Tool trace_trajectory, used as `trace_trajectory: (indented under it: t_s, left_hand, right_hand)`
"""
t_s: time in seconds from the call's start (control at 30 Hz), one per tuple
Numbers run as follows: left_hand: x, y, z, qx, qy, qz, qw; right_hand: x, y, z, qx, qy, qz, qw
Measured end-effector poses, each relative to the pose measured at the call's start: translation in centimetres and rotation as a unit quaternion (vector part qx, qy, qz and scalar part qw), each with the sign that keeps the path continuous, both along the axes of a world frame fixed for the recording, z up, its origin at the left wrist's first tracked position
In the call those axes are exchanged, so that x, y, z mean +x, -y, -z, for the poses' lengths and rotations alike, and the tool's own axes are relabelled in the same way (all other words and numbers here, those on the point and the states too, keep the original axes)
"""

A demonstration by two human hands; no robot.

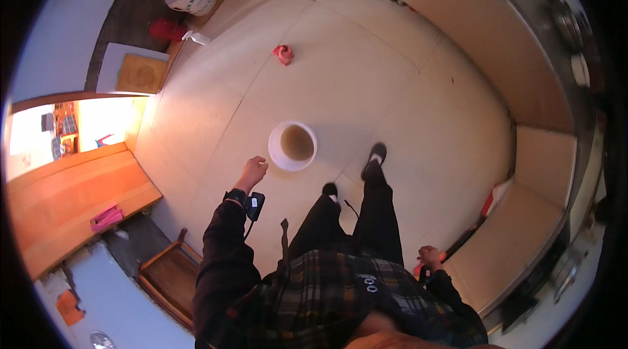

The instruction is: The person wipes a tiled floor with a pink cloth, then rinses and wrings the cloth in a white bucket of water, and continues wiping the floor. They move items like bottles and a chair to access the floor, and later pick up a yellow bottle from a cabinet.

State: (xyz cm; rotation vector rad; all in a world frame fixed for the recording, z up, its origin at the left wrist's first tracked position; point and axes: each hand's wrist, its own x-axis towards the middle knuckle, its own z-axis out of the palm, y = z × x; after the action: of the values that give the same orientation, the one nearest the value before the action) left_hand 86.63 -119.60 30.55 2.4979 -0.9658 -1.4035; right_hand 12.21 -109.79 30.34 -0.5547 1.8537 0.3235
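Observation:
A white bucket [275, 145] of murky brown liquid stands on the tiled floor in front of my feet. My left hand [254, 171] hovers just left of its rim, fingers loosely curled, with nothing visible in it. Low at the right, my right hand [430, 256] is beside the cabinet fronts. Something red-pink [418, 268] shows at that hand's edges; whether I hold it or it lies behind the hand cannot be told. Farther forward, a crumpled red cloth [283, 55] lies on the floor.
Cabinets [485, 54] curve along the right under a counter. At the upper left are a white pail [196, 0], a red container [164, 29], a white spray bottle [197, 37] and a wooden board [142, 74]. A wooden chair [169, 280] stands lower left, near a doorway.

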Motion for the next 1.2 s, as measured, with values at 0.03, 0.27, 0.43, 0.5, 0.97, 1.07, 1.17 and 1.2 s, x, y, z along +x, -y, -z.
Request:
trace_trajectory:
  t_s: [0.03, 0.27, 0.43, 0.5, 0.97, 1.07, 1.17, 1.2]
  left_hand:
    - [-0.2, 2.5, 1.2, 0.001, 0.008, -0.003, 1.000]
    - [-0.5, 13.1, 5.9, 0.008, 0.079, 0.025, 0.997]
    - [2.7, 21.3, 11.1, -0.033, 0.067, 0.006, 0.997]
    - [5.0, 25.8, 14.0, -0.032, 0.053, -0.015, 0.998]
    - [16.7, 45.1, 36.4, -0.072, 0.094, -0.103, 0.988]
    - [18.8, 47.0, 44.3, -0.008, 0.017, -0.204, 0.979]
    - [19.9, 48.0, 50.4, 0.038, -0.014, -0.068, 0.997]
    - [19.6, 48.1, 51.8, 0.007, -0.121, -0.261, 0.958]
  right_hand:
    - [-0.4, 3.8, 0.3, -0.049, 0.053, -0.149, 0.986]
    - [1.8, 33.7, 2.2, -0.250, 0.040, -0.091, 0.963]
    - [4.8, 44.0, 3.7, -0.234, 0.062, -0.058, 0.968]
    - [5.9, 44.8, 4.5, -0.153, 0.016, -0.244, 0.957]
    - [14.8, 54.8, 12.2, 0.068, -0.059, -0.402, 0.911]
    - [15.9, 59.7, 14.4, 0.023, -0.074, -0.200, 0.977]
    - [16.6, 63.4, 15.2, 0.003, -0.089, -0.204, 0.975]
    - [16.9, 64.5, 15.3, -0.010, -0.098, -0.211, 0.973]
